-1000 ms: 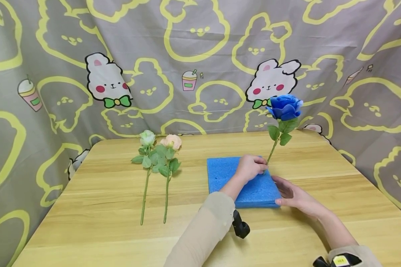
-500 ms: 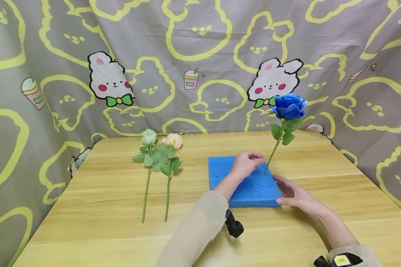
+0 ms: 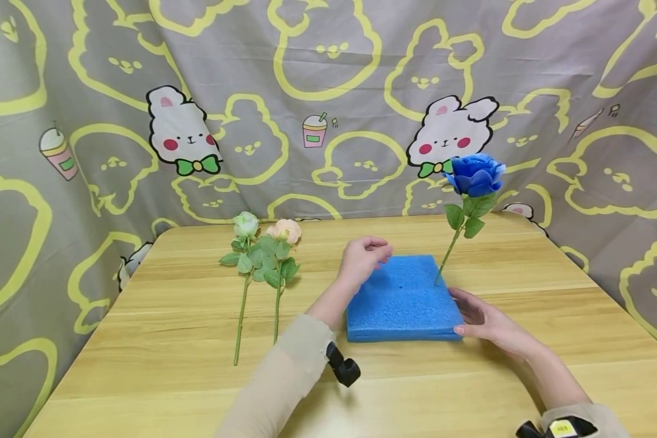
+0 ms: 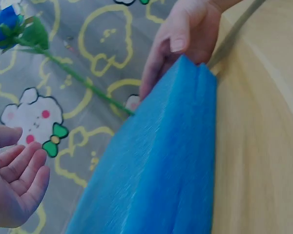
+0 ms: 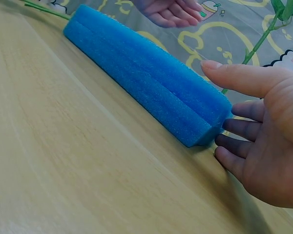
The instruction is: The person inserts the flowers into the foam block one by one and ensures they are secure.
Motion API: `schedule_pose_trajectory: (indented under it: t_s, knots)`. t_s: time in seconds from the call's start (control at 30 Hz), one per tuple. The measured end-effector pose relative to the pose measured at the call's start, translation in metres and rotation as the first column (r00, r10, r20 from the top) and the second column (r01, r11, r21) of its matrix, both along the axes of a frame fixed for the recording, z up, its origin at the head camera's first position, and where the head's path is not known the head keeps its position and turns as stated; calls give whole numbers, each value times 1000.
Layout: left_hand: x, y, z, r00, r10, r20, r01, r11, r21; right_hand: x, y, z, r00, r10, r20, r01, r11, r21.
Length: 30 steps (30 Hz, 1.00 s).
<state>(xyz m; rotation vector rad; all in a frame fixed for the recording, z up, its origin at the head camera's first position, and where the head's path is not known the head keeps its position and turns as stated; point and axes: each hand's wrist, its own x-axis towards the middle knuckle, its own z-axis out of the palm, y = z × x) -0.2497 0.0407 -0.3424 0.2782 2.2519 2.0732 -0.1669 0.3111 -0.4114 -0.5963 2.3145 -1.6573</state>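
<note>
A blue artificial rose (image 3: 476, 176) stands upright with a slight tilt, its stem in the right side of a blue foam block (image 3: 405, 304). My left hand (image 3: 361, 260) hovers over the block's far left corner, fingers loosely bent around nothing; the left wrist view shows its palm (image 4: 19, 183) bare. Against the block's right side rests my right hand (image 3: 490, 322), thumb near the front corner. In the right wrist view its fairly straight fingers (image 5: 244, 129) touch the block's end. A pale green rose (image 3: 246, 225) and a peach rose (image 3: 286, 232) lie left of the block.
The wooden table (image 3: 159, 328) runs back to a grey patterned curtain (image 3: 356, 79). The left forearm's sleeve (image 3: 285, 371) covers the lower end of the peach rose's stem. A small hole shows in the foam's top.
My left hand has let go of the blue rose's stem and moved left across the foam block. The rose stays standing; my right hand has stayed at the block's side.
</note>
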Motion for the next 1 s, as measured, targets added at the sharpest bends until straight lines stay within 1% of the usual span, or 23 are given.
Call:
schedule_pose_trajectory:
  t_s: [0.2, 0.37, 0.53, 0.63, 0.8, 0.9, 1.0]
  knots:
    - [0, -32, 5, 999, 38, 2, -38, 999, 3, 0, 1, -2, 1000, 7, 0, -7, 1000, -9]
    - [3, -64, 6, 995, 100, 2, -100, 994, -41, 0, 1, -2, 1000, 6, -1, -6, 1000, -10]
    - [10, -102, 5, 984, 176, 4, -175, 981, -79, 0, 1, -1, 1000, 0, 0, 0, 1000, 0]
    - [14, -125, 3, 978, 207, 4, -205, 974, -91, -1, 0, 0, 1000, 4, 1, -4, 1000, -1]
    - [21, -159, -4, 975, 220, 13, -217, 968, -128, -1, 0, 1, 1000, 3, 1, -3, 1000, -6]
    - [24, -175, -10, 972, 235, 23, -229, 961, -153, -1, 0, 0, 1000, 1, -3, -1, 1000, -2]
    - [28, -186, -15, 968, 249, 43, -238, 955, -175, -1, 1, -1, 1000, 2, -7, -2, 1000, 6]
